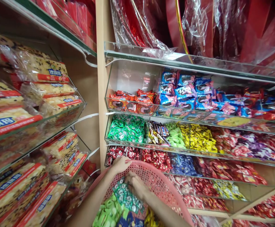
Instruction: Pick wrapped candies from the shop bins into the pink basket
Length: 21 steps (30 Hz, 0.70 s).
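A pink perforated plastic basket (172,192) stands tilted at the bottom centre. My left hand (121,165) grips its far rim. Inside the basket, my right hand (134,183) has its fingers curled at a pile of teal-green wrapped candies (128,197); what its fingers hold, if anything, is hidden. Light green packets (110,211) lie in the basket's near left part, with dark blue ones (130,220) and yellow ones (152,217) beside them. Just beyond the rim, a shelf bin holds green wrapped candies (126,127).
Glass-fronted shelves (194,149) of wrapped sweets cross the front and right. Packaged puffed-rice bars (54,71) fill slanted shelves at left. A wooden post (101,78) divides the two sides. Red items in clear plastic (149,22) sit on the top shelf.
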Tool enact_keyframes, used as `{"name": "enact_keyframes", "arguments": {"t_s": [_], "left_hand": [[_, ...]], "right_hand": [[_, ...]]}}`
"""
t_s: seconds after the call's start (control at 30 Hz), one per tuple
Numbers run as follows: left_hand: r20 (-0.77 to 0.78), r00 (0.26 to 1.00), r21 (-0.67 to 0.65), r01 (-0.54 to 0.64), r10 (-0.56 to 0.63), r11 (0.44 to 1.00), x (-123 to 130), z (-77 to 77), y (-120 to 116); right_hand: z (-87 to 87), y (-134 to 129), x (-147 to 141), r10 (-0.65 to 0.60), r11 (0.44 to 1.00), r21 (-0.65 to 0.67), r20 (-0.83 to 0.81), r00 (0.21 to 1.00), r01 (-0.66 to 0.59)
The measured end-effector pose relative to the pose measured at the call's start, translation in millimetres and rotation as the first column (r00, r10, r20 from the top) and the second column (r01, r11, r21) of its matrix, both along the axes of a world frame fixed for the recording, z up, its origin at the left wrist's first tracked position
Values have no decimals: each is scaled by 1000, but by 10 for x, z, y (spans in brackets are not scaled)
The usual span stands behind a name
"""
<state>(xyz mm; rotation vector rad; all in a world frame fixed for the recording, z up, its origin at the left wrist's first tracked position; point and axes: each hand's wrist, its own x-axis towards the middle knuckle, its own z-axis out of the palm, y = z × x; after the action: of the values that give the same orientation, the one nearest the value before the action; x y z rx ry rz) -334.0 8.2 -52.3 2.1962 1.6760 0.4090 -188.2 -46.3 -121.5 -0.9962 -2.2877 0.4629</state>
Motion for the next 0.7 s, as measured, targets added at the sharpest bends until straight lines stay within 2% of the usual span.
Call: {"name": "enact_keyframes", "arguments": {"t_s": [0.13, 0.3, 0.4, 0.5, 0.6, 0.7], "left_hand": [[8, 1000, 7, 22, -22, 1000, -9, -15, 11], [32, 999, 19, 33, -33, 999, -22, -78, 36], [44, 999, 25, 29, -31, 999, -25, -88, 41], [39, 999, -6, 29, -29, 1000, -28, -87, 52], [26, 999, -33, 43, -42, 999, -28, -95, 71], [33, 998, 20, 53, -54, 998, -23, -110, 79]], "right_hand": [[145, -10, 19, -52, 998, 20, -18, 998, 53], [269, -41, 19, -57, 997, -37, 72, 996, 60], [401, -75, -3, -67, 996, 60, 142, 988, 59], [720, -84, -19, -103, 975, 210, 150, 983, 70], [1218, 14, -41, -134, 933, 344, 49, 990, 109], [1715, 267, -103, -193, 886, 427, -13, 981, 180]]}}
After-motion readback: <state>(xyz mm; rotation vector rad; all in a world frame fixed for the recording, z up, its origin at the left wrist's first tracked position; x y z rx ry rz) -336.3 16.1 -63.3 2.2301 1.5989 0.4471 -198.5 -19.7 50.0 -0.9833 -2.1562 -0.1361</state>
